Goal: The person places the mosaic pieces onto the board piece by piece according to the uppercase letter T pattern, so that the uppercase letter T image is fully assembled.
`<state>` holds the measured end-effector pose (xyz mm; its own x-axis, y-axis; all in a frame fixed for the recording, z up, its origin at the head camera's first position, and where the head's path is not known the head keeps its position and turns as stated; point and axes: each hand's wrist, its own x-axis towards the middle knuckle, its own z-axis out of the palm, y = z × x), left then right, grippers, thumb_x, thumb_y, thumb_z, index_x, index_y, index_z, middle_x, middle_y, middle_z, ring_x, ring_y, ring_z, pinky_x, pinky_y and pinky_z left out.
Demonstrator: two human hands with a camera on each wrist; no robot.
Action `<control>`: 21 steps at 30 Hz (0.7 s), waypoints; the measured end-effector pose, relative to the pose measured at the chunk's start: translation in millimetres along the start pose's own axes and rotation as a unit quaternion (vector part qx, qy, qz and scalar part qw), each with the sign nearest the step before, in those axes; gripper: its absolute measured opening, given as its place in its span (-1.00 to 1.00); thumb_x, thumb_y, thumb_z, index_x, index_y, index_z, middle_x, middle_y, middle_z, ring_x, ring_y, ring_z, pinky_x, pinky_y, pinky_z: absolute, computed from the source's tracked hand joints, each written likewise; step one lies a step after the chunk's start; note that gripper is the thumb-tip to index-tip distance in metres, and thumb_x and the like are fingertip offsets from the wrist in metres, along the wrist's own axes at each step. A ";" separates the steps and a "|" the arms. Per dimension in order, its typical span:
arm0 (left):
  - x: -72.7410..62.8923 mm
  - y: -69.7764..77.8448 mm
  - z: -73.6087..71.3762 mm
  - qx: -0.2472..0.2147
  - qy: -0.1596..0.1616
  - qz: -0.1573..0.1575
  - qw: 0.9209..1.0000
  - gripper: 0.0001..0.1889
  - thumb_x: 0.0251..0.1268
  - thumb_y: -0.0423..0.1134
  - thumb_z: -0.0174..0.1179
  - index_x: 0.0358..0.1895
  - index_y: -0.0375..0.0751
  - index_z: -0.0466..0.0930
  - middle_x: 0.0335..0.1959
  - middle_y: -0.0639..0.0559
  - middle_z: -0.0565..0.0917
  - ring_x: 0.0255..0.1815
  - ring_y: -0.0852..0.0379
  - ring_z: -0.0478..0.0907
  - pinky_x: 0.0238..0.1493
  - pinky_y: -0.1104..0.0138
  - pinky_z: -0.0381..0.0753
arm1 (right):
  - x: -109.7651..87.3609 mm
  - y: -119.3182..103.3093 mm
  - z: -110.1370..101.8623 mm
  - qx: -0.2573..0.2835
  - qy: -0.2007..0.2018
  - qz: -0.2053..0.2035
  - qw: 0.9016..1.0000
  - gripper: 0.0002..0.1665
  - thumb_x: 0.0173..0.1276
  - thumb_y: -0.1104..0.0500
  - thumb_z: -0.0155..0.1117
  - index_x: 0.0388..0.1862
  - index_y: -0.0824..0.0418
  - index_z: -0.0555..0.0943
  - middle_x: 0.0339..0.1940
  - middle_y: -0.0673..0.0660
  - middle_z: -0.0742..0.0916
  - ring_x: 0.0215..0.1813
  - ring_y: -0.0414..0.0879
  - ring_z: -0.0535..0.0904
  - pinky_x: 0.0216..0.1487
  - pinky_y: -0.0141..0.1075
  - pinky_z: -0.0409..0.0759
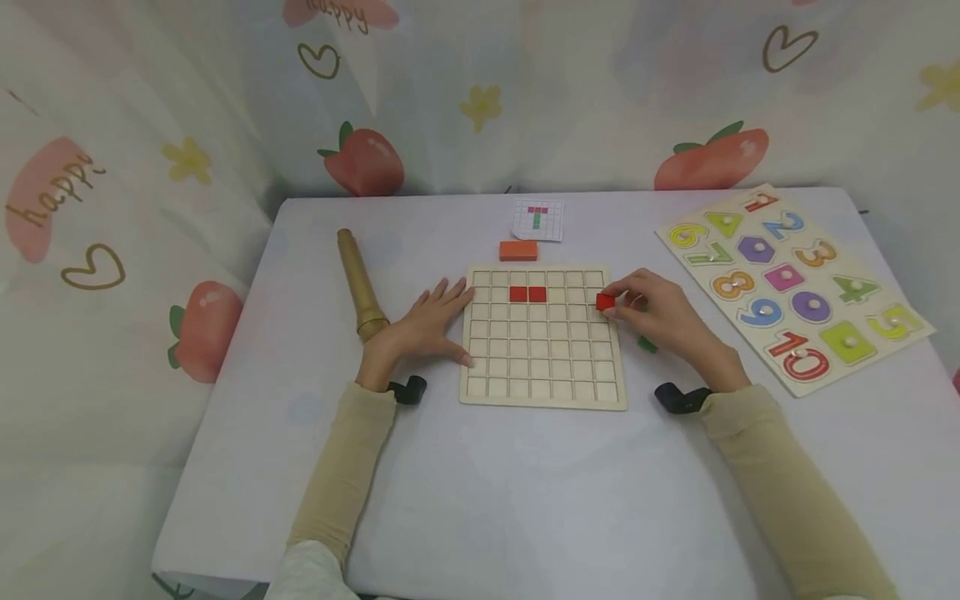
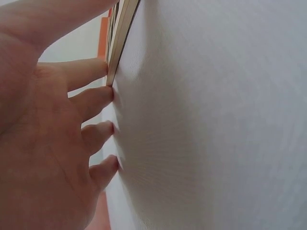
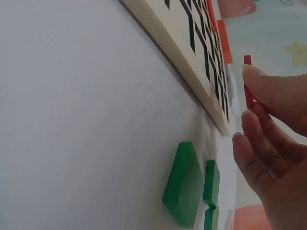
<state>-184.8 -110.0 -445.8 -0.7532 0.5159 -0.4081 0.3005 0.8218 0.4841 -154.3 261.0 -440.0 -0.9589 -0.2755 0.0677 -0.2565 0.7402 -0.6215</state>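
Observation:
A wooden grid board point(image 1: 538, 337) lies on the table with two red square tiles point(image 1: 528, 294) side by side in its second row. My left hand point(image 1: 426, 323) is spread flat at the board's left edge, with thumb and index finger touching the rim. In the left wrist view the other fingertips point(image 2: 113, 128) rest on the tabletop. Over the board's right edge, my right hand point(image 1: 651, 307) pinches a red square tile point(image 3: 248, 82) between thumb and fingers. Several green tiles point(image 3: 184, 184) lie on the table below that hand, mostly covered by it in the head view.
Behind the board lie an orange block point(image 1: 518, 251) and a pattern card point(image 1: 537, 220) with a red and green T. A brown tube point(image 1: 358, 279) lies left of my left hand. To the right is a number-and-shape puzzle board point(image 1: 797, 287). A printed curtain point(image 1: 570, 100) hangs behind the table.

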 end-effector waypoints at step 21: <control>-1.8 -4.6 -0.3 -0.011 -0.004 0.001 1.000 0.28 0.07 0.18 0.53 0.71 0.04 -0.22 0.73 0.11 -0.33 0.73 0.03 -0.54 0.71 0.07 -0.45 | 58.0 -25.6 30.6 0.007 -0.092 0.012 0.996 -0.68 0.42 0.22 0.38 0.11 0.30 0.71 -0.02 0.24 0.65 -0.05 0.10 0.52 -0.01 -0.09 0.54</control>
<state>-185.0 -114.8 -447.1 -0.7471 0.5205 -0.4134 0.2900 0.8149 0.5018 -199.7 207.3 -444.0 -0.9263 -0.3657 -0.0901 -0.2308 0.7402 -0.6315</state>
